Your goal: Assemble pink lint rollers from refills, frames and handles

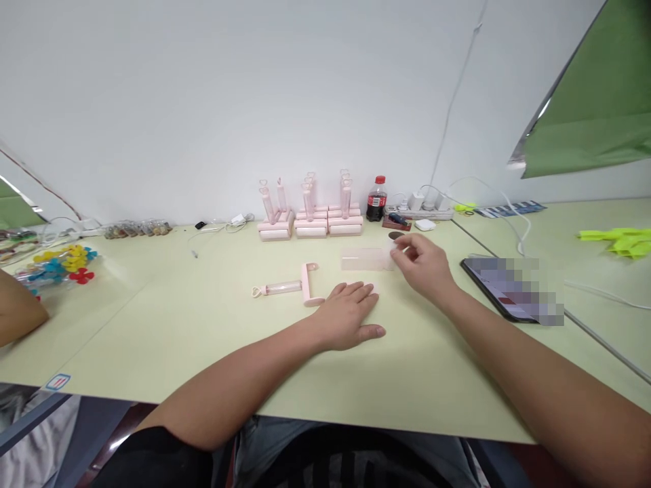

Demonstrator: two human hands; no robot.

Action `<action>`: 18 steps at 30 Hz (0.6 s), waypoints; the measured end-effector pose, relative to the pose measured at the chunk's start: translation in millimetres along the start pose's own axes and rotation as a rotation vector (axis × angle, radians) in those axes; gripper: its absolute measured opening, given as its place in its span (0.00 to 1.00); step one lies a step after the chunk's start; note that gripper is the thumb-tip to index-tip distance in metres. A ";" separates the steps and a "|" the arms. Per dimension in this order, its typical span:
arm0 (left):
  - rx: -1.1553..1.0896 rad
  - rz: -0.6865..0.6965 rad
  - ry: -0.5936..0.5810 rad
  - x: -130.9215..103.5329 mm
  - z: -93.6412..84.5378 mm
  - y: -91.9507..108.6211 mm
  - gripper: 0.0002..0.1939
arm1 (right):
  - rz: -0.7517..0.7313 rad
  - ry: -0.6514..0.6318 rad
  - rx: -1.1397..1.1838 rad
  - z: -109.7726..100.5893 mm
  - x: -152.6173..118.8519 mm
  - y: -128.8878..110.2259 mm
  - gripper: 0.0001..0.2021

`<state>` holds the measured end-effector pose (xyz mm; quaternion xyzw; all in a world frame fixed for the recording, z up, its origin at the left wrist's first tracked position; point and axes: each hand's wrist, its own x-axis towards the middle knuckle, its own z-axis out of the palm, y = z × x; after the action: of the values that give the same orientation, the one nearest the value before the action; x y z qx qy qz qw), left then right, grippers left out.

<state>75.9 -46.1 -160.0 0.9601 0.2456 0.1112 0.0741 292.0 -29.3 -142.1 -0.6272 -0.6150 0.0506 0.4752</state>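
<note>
My left hand [350, 315] lies flat on the table, palm down with its fingers spread. Just left of it is a pink lint roller handle [285, 288], with a clear tube and a U-shaped pink frame without a roll in it. My right hand [423, 264] has its thumb and fingers closed on a small white roll [390, 245] with a dark round end; the fingers partly hide it. A translucent pink cover [361, 259] lies beside the roll, left of the right hand.
Several pink lint rollers [311, 227] stand by the wall, near a cola bottle [377, 200] and a power strip [432, 213]. A phone [501, 288] lies at right. Colourful plastic flowers [71, 261] and another person's arm [17, 308] are at left.
</note>
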 end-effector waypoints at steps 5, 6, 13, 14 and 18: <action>0.049 -0.330 0.273 -17.2 -50.4 -27.2 0.16 | -0.281 -0.486 0.061 9.0 -24.0 -21.6 0.10; 0.074 -0.447 0.282 -24.1 -60.7 -37.0 0.17 | -0.303 -0.528 0.061 10.8 -27.1 -23.9 0.11; -0.238 -0.506 0.000 -54.8 -71.9 -94.8 0.12 | -0.203 -0.563 0.170 13.8 -32.4 -26.9 0.11; -0.293 -0.471 -0.020 -54.2 -68.8 -96.3 0.12 | -0.159 -0.572 0.216 14.3 -32.4 -27.0 0.11; -0.420 -0.362 0.040 -46.8 -63.4 -82.0 0.12 | 0.067 -0.601 0.474 18.3 -33.4 -28.0 0.10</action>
<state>-17.2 7.8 -123.3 0.8619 0.3859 0.1637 0.2855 251.9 -52.7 -151.0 -0.4768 -0.6772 0.3888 0.4035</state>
